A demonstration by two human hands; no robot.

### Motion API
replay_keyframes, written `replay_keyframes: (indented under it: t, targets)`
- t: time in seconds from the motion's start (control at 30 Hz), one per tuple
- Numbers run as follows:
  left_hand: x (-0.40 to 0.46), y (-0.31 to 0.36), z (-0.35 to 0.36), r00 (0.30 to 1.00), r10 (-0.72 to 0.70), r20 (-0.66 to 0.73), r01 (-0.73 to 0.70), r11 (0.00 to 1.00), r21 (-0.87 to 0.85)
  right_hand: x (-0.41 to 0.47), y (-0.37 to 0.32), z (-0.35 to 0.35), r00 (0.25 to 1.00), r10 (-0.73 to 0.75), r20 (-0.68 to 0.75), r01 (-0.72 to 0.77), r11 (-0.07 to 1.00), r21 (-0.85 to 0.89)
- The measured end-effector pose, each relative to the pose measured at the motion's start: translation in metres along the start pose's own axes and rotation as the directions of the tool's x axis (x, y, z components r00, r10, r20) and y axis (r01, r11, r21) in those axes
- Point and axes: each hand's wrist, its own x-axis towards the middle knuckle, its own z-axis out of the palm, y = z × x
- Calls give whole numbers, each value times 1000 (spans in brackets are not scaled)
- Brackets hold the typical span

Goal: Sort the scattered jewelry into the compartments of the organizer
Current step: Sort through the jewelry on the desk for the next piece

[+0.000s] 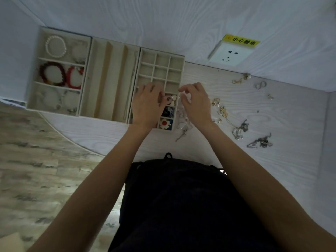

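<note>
The beige organizer is three trays side by side: a bracelet tray (85, 57), a long-slot tray (94, 77) and a small-grid tray (154, 67). My left hand (147, 106) lies over the grid tray, its fingertips pinched on a small white flower earring (171, 99) at a right-column cell. My right hand (196, 104) hovers just right of that tray with its fingers curled; whether it holds anything is unclear. Blue (168, 111) and red-and-white flower pieces (164, 123) fill the two nearer cells. Scattered jewelry lies right of my hands: gold pieces (219, 106) and silver chains (240, 129).
A silver tangle (182, 122) lies against the grid tray's right side. More chain (260, 142), rings (260, 85) and a gold clasp (238, 81) dot the table to the right. A wall socket (231, 55) sits behind. The table's curved edge (72, 140) meets the floor at left.
</note>
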Motion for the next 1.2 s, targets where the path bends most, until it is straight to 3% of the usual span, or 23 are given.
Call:
replay_keyframes:
  t: [0.1, 0.23, 0.37, 0.63, 0.73, 0.83, 1.0, 1.07, 1.2]
  targets:
    - [-5, -11, -2, 990, 143, 9, -144, 987, 72, -8, 6, -7, 982, -179, -53, 169, 972, -162]
    - [-9, -17, -4, 947, 288, 146, -309, 937, 159, -8, 8, -1, 929, -368, 31, 360, 883, -301]
    - [-11, -16, -3, 911, 357, 209, -400, 887, 229, -3, 5, 6, 909, -405, 101, 409, 814, -413]
    - [-9, -10, -9, 885, 373, 278, -448, 842, 300, 22, -11, 2, 828, -537, 161, 539, 685, -490]
    - [-7, -9, -10, 875, 375, 305, -466, 823, 324, 30, -19, -1, 798, -523, 299, 592, 585, -555]
    - [-8, -9, -7, 876, 368, 312, -465, 814, 347, 32, -26, 0, 816, -392, 424, 577, 569, -585]
    - [-12, -8, -6, 882, 368, 294, -462, 797, 390, 25, -42, 4, 912, -217, 348, 400, 658, -638]
    - [-13, -8, -5, 889, 378, 259, -454, 804, 384, 22, -38, 7, 922, -174, 346, 376, 615, -693]
    - [-14, -7, -3, 900, 369, 232, -432, 824, 366, 14, -39, 11, 956, -198, 216, 292, 668, -685]
